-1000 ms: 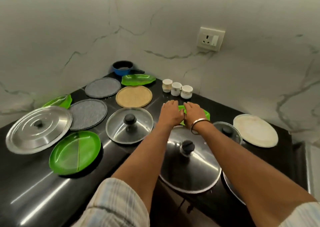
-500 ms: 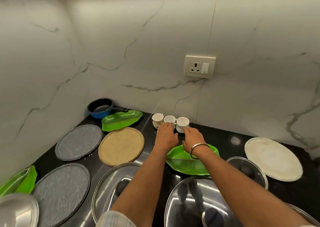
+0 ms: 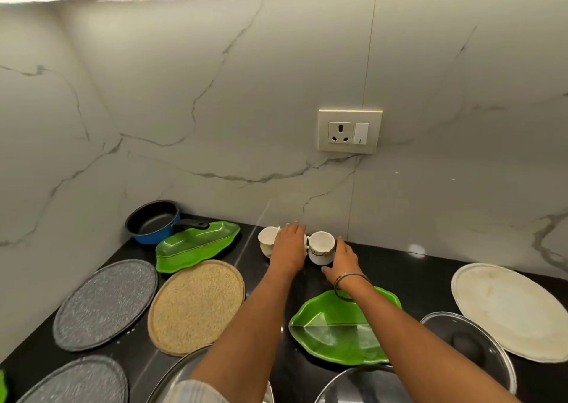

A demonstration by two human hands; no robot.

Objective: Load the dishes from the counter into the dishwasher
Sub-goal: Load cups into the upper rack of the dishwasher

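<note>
The left hand [image 3: 287,249] is laid, fingers spread, over the middle cup, which is hidden beneath it. The right cup [image 3: 321,248] is cupped loosely by the right hand [image 3: 342,259], its fingers curled against the side.

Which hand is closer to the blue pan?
Left. The left hand rests over the middle cup, to the right of the blue pan. The right hand is farther right, curled beside the right cup.
</note>
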